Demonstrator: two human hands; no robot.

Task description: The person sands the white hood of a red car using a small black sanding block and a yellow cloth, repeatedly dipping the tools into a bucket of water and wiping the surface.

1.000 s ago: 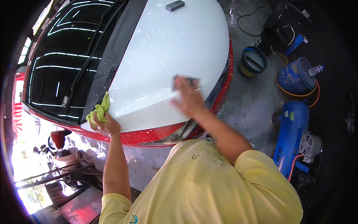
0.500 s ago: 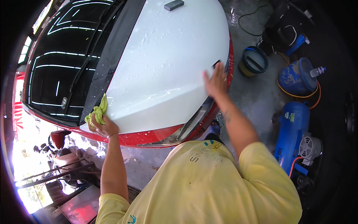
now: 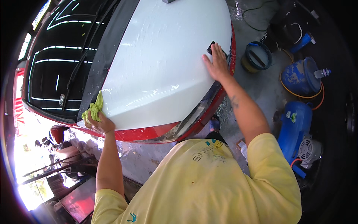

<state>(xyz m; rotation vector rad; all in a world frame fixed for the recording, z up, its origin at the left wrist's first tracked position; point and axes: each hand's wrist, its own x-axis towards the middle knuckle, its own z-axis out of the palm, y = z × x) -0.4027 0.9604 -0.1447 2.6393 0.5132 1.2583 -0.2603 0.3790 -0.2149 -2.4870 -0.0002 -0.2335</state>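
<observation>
My left hand (image 3: 101,124) is closed round a crumpled yellow-green cloth (image 3: 94,110) at the near windscreen-side corner of a white car hood (image 3: 156,71). My right hand (image 3: 218,69) presses flat on a black sheet (image 3: 211,48) near the hood's front edge, fingers straight and thumb apart. Most of that sheet is hidden under the fingers; its corners stick out, and its exact kind cannot be told. The hood is wet, with droplets and streaks over it. A grey block (image 3: 168,1) rests on the hood, cut off by the top of the view.
Red bodywork (image 3: 149,133) and a headlight (image 3: 190,118) border the hood's near side. On the wet floor to the right stand a bucket of water (image 3: 257,56), a blue drum (image 3: 298,76) with a plastic bottle on it and a blue air compressor (image 3: 296,121). Hoses lie around them.
My right hand has slid a short way farther across the hood, and the black sheet has moved along with it. The left hand stays at its corner with the cloth. The view has shifted slightly.
</observation>
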